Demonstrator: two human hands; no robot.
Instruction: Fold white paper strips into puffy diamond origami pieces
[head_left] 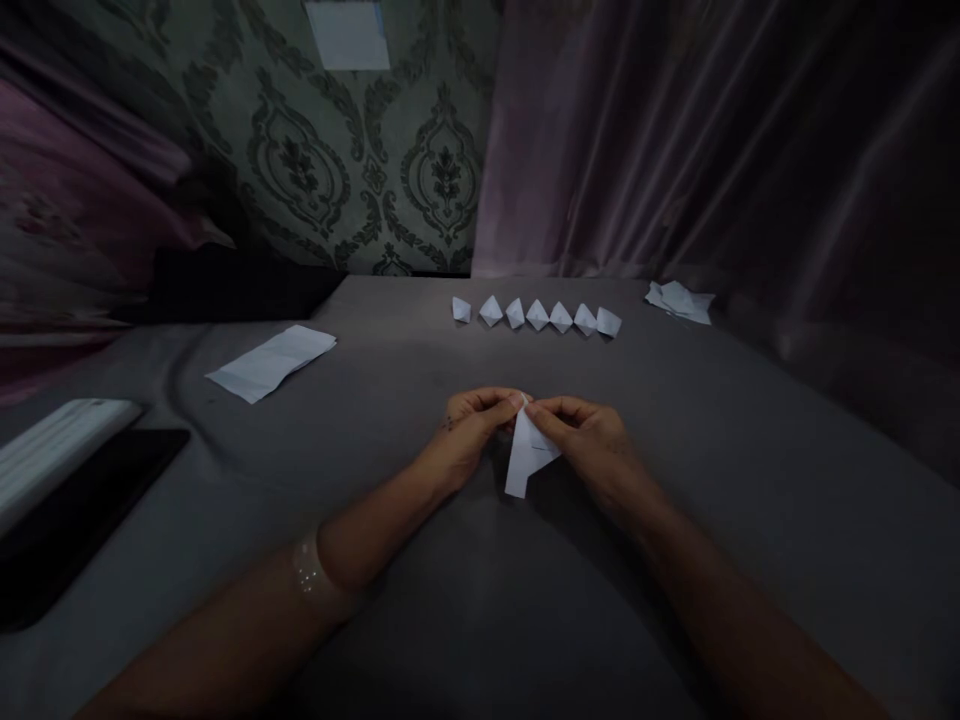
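A small folded piece of white paper (524, 455) is held between both hands above the grey cloth, near the middle of the view. My left hand (476, 425) pinches its top corner between thumb and fingers. Close against it, my right hand (581, 430) grips the upper right part, thumb on the near face. The paper's narrow lower end hangs free towards me, and a fold line crosses its right side. Beyond the hands stands a row of several folded paper shapes (538, 316), pointed at the top. The fingertips hide the paper's top.
White paper sheets (274, 362) lie at the left, and a pile of paper scraps (679, 300) at the far right. A dark flat object (97, 510) rests beside a white long object (60, 450) at the left edge. Curtains (600, 140) hang behind the grey cloth (390, 400).
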